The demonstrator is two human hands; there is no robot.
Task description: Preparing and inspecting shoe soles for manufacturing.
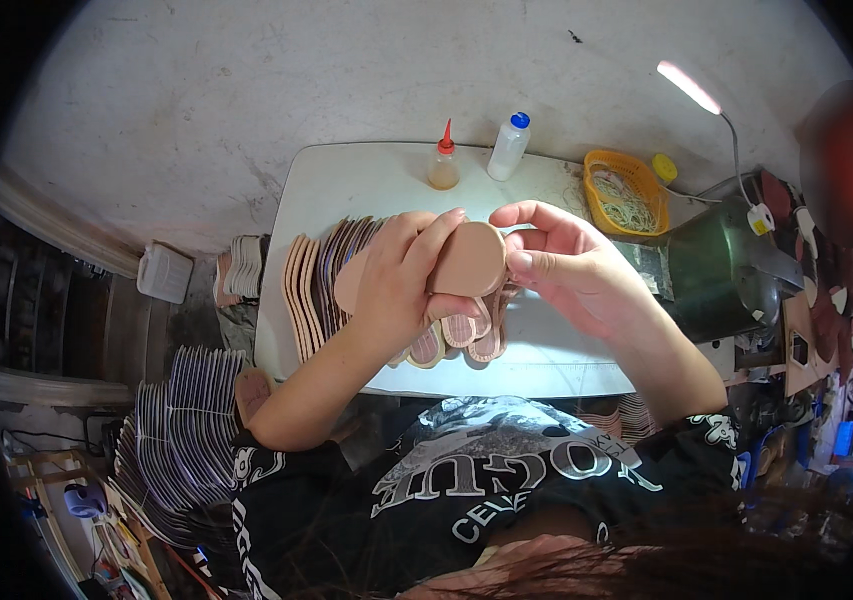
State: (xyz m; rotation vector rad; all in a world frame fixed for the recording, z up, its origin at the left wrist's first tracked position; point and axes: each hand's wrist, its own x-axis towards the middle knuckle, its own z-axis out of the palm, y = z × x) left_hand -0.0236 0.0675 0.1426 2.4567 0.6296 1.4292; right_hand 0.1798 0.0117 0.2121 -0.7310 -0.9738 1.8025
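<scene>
Above the table, my left hand (401, 265) is wrapped round a smooth tan shoe insole (468, 262). Its rounded end points right, and another tan part shows on the left side of the hand. My right hand (581, 270) is at the rounded end, with thumb and fingertips closed at its edge; the index finger arches above. Below the hands lie several insoles with patterned faces and pale rims (426, 347). Left of my left hand, a row of insoles (304, 290) stands on edge, partly hidden by my forearm.
On the white table (346, 170) stand a red-tipped squeeze bottle (443, 166) and a blue-capped white bottle (509, 148). A yellow basket (593, 205) holds stringy scraps. A lit lamp (689, 87) rises beside a dark green machine (711, 270). Tied insole stacks (191, 420) sit lower left.
</scene>
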